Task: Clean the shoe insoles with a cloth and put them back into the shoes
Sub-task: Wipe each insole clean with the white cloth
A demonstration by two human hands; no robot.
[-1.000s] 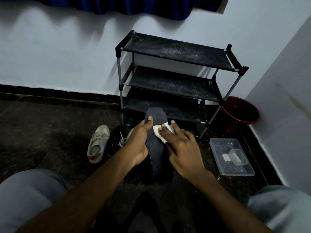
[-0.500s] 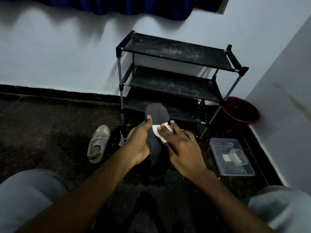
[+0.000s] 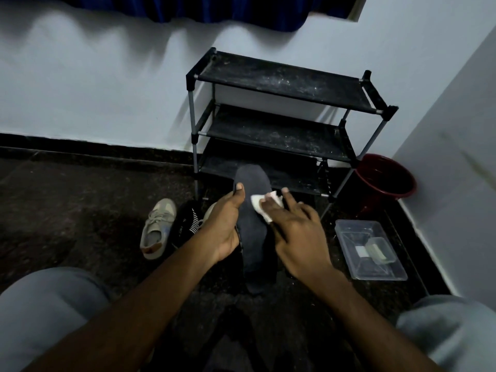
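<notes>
My left hand grips the dark insole by its left edge. The thumb lies flat on the face near the toe end, and the other fingers are curled round behind, where I cannot see them. My right hand presses a small white cloth onto the insole's upper face, its fingers fairly straight and slightly spread over it. The insole is held between my hands, toe end up, in front of the lowest shelf of the black rack, with its heel end low between my knees. I count one insole, one cloth, and one beige shoe on the dark floor to the left. A black-and-white striped item sits just beside the shoe (sock or shoe, I cannot tell). Both forearms reach forward from the lower corners and meet at the insole. One red bucket stands by the right wall, and one clear plastic container lies near it.
</notes>
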